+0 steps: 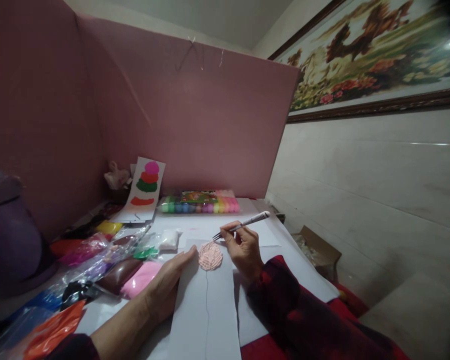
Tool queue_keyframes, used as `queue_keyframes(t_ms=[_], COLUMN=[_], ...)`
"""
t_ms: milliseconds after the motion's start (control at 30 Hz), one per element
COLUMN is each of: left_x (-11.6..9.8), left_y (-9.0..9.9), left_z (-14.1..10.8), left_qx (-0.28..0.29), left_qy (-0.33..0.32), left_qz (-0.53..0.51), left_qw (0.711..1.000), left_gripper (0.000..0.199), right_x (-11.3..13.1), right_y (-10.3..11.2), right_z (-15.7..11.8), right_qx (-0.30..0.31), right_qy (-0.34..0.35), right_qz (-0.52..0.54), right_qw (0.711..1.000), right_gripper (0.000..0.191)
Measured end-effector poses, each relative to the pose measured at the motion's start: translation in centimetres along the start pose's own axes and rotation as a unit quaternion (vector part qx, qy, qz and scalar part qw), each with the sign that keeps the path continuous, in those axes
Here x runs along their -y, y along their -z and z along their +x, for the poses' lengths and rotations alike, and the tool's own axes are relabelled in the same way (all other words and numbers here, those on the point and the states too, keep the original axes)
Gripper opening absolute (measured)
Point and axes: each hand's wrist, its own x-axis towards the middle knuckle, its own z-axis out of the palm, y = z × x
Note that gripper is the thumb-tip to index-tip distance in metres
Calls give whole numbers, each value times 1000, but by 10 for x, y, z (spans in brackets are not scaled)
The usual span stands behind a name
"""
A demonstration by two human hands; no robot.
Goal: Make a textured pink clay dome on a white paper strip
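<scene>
My right hand [244, 249] is closed on a fork [247, 221] with a pale striped handle; its tines rest at the upper edge of a round pink clay piece [210, 257]. The clay is ridged all over and sits near the top of a white card [206, 320]. A thin wavy line runs down the card below the clay. At the card's left edge is my left hand [172, 280], holding it with the thumb on top; the other fingers are mostly hidden.
Clay packets [140, 278] in several colours lie on the left. Behind stand a painted card [147, 187] and a pack of coloured clay [198, 204]. A cardboard box [318, 250] is at the right, a purple container [11, 240] at far left.
</scene>
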Motion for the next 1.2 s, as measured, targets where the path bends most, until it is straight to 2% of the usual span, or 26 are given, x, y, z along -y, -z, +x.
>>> queue_keyframes(t_ms=[467,700,1200], left_x=[0,-1,2], left_y=[0,-3,-7], left_z=[1,-1,-3], left_qx=[14,1,41], left_qy=[6,-1,-36], left_qz=[-16,-1,3], left_qw=[1000,1000,999], left_gripper=[42,42,39], right_x=[3,5,13], right_y=[2,4,6], right_z=[0,1,0], right_qx=[5,7,50], right_qy=[9,19,18], right_qz=[-8,-24,-10], right_qw=[1000,1000,999], right_gripper=[11,9,13])
